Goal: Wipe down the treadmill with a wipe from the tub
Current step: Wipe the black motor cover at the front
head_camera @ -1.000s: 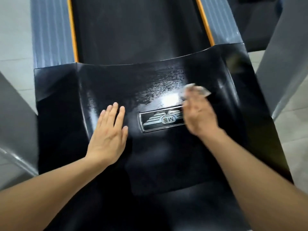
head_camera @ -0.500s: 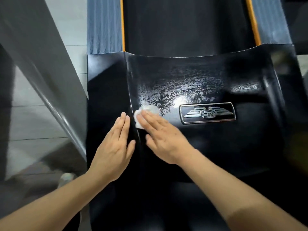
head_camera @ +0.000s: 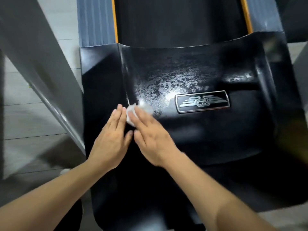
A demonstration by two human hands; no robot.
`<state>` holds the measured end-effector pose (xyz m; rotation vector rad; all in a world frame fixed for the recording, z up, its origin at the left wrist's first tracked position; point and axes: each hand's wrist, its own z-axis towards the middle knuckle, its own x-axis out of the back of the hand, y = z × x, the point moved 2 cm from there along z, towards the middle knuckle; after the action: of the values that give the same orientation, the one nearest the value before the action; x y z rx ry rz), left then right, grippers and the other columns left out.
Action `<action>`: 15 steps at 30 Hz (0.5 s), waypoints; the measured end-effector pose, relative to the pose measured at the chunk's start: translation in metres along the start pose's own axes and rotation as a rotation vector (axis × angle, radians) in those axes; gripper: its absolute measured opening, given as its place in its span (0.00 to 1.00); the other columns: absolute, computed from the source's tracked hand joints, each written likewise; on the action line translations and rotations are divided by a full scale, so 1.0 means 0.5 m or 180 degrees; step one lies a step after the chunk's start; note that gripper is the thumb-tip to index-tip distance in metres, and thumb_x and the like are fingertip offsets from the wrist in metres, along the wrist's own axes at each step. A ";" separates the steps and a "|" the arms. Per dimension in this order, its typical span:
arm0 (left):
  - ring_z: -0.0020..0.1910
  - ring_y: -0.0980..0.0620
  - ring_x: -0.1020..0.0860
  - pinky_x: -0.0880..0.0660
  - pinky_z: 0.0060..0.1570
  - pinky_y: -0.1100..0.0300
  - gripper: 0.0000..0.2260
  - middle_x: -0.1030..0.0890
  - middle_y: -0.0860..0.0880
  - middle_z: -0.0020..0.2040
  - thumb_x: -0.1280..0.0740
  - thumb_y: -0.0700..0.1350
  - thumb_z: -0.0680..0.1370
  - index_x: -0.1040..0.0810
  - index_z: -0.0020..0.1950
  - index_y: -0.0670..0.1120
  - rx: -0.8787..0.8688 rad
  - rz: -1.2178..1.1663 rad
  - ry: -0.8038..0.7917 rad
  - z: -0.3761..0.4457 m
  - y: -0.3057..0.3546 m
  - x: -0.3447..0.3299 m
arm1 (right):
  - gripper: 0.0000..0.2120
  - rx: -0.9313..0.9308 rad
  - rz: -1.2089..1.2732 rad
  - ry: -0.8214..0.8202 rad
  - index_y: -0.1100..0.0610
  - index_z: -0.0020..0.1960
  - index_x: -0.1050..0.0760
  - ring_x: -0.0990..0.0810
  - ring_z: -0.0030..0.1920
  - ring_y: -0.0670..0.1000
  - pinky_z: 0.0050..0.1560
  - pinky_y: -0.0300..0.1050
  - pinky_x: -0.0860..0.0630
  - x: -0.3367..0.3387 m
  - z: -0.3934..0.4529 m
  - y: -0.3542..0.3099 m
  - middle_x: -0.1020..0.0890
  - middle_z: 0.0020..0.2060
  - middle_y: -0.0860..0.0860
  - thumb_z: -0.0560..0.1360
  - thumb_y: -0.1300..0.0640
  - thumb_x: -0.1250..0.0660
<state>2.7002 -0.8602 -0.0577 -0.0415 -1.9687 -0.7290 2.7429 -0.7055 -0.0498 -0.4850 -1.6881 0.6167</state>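
Black glossy treadmill cover (head_camera: pixel 208 134) shows damp smears above the badge (head_camera: pixel 202 101). Left of the badge, the right hand (head_camera: pixel 150 130) presses the wipe (head_camera: pixel 133 112) with flat fingers; the left hand (head_camera: pixel 111 135) rests flat beside it. Long overlapping strokes should cover the dry lower part.

The right hand (head_camera: pixel 150 139) covers most of the white wipe (head_camera: pixel 131 114), and both are motion-blurred. The treadmill's black motor cover (head_camera: pixel 200 134) runs off the bottom edge, its belt (head_camera: pixel 180 19) off the top. The badge (head_camera: pixel 202 102) lettering is too small to read.
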 end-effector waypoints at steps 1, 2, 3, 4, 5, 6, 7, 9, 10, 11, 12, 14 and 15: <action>0.82 0.55 0.55 0.51 0.79 0.58 0.31 0.54 0.51 0.84 0.43 0.53 0.85 0.53 0.84 0.46 0.0050 0.0000 0.0017 0.000 0.004 0.001 | 0.27 0.0019 -0.0074 -0.0004 0.59 0.80 0.39 0.43 0.80 0.52 0.79 0.50 0.43 0.006 -0.063 0.003 0.39 0.80 0.55 0.82 0.54 0.46; 0.82 0.54 0.54 0.52 0.79 0.58 0.32 0.54 0.50 0.84 0.42 0.51 0.84 0.52 0.84 0.45 0.0084 0.0024 0.0024 -0.001 0.008 0.002 | 0.27 0.0020 -0.0170 -0.0058 0.59 0.80 0.40 0.44 0.81 0.51 0.79 0.51 0.43 0.008 -0.111 0.015 0.40 0.80 0.54 0.82 0.54 0.45; 0.82 0.52 0.53 0.52 0.79 0.58 0.32 0.53 0.49 0.84 0.41 0.49 0.84 0.52 0.84 0.44 0.0103 0.0054 0.0019 -0.002 0.014 0.001 | 0.27 -0.0006 -0.0279 -0.0091 0.58 0.81 0.41 0.45 0.81 0.50 0.79 0.50 0.43 0.018 -0.141 0.028 0.40 0.80 0.53 0.82 0.54 0.45; 0.83 0.51 0.53 0.53 0.78 0.59 0.32 0.54 0.48 0.84 0.40 0.48 0.84 0.53 0.84 0.44 0.0116 0.0079 0.0018 -0.003 0.017 0.001 | 0.27 -0.0062 -0.0385 -0.0067 0.58 0.81 0.41 0.44 0.81 0.51 0.79 0.51 0.43 0.028 -0.146 0.049 0.40 0.80 0.53 0.82 0.54 0.44; 0.83 0.51 0.54 0.54 0.78 0.59 0.32 0.55 0.48 0.84 0.41 0.48 0.84 0.54 0.84 0.43 0.0128 0.0096 0.0011 -0.002 0.019 0.001 | 0.27 -0.0183 -0.0507 0.0013 0.58 0.80 0.41 0.43 0.80 0.52 0.78 0.51 0.42 0.035 -0.134 0.069 0.39 0.80 0.53 0.83 0.53 0.45; 0.83 0.51 0.55 0.55 0.78 0.60 0.32 0.55 0.48 0.84 0.41 0.48 0.85 0.54 0.84 0.44 0.0137 0.0105 -0.0001 -0.003 0.019 0.002 | 0.28 -0.0342 -0.0641 0.0125 0.59 0.80 0.41 0.41 0.80 0.54 0.78 0.53 0.41 0.042 -0.105 0.086 0.39 0.80 0.55 0.83 0.51 0.46; 0.82 0.52 0.56 0.56 0.77 0.61 0.32 0.56 0.49 0.84 0.42 0.49 0.85 0.55 0.84 0.44 0.0141 0.0106 -0.0011 -0.002 0.020 0.001 | 0.29 -0.0527 -0.0780 0.0254 0.59 0.80 0.41 0.41 0.79 0.55 0.77 0.54 0.41 0.051 -0.066 0.105 0.39 0.80 0.56 0.83 0.49 0.48; 0.82 0.53 0.56 0.57 0.76 0.62 0.32 0.56 0.49 0.84 0.43 0.49 0.85 0.55 0.84 0.44 0.0143 0.0161 0.0012 -0.004 0.019 -0.002 | 0.32 -0.0917 -0.0859 0.0325 0.59 0.82 0.46 0.45 0.80 0.55 0.79 0.52 0.46 0.060 0.020 0.129 0.44 0.81 0.56 0.82 0.45 0.53; 0.82 0.52 0.55 0.56 0.76 0.62 0.31 0.56 0.49 0.84 0.43 0.50 0.85 0.54 0.84 0.44 0.0132 0.0209 0.0026 -0.005 0.016 -0.001 | 0.32 -0.1026 -0.0864 0.0287 0.58 0.82 0.49 0.48 0.81 0.55 0.80 0.51 0.51 0.054 0.053 0.132 0.47 0.82 0.56 0.82 0.45 0.54; 0.82 0.52 0.55 0.56 0.76 0.61 0.31 0.55 0.49 0.84 0.43 0.50 0.85 0.54 0.84 0.44 0.0104 0.0243 0.0037 -0.005 0.016 -0.001 | 0.32 -0.1108 -0.0843 0.0303 0.58 0.82 0.51 0.51 0.81 0.54 0.81 0.50 0.54 0.046 0.067 0.128 0.49 0.82 0.56 0.82 0.45 0.53; 0.83 0.51 0.54 0.55 0.77 0.60 0.31 0.54 0.48 0.84 0.43 0.49 0.85 0.53 0.84 0.43 0.0082 0.0262 0.0036 -0.003 0.019 -0.002 | 0.32 -0.1150 -0.0826 0.0399 0.59 0.82 0.50 0.51 0.81 0.55 0.81 0.51 0.55 0.035 0.062 0.118 0.49 0.82 0.57 0.82 0.46 0.52; 0.83 0.47 0.50 0.52 0.78 0.58 0.30 0.51 0.44 0.84 0.42 0.47 0.85 0.50 0.83 0.40 0.0092 0.0325 0.0051 -0.001 0.020 -0.002 | 0.32 -0.0957 -0.0668 0.0570 0.61 0.81 0.44 0.45 0.81 0.56 0.80 0.54 0.48 0.012 0.001 0.071 0.43 0.80 0.59 0.80 0.48 0.48; 0.82 0.45 0.48 0.50 0.78 0.56 0.29 0.50 0.42 0.83 0.42 0.47 0.85 0.49 0.82 0.38 0.0100 0.0374 0.0073 0.000 0.019 -0.001 | 0.31 -0.0719 -0.0550 0.0576 0.62 0.80 0.42 0.44 0.81 0.56 0.79 0.54 0.45 -0.005 -0.050 0.037 0.41 0.80 0.59 0.80 0.50 0.45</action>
<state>2.7035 -0.8523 -0.0535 -0.1284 -1.9378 -0.6195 2.7678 -0.6894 -0.0600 -0.5318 -1.6132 0.2496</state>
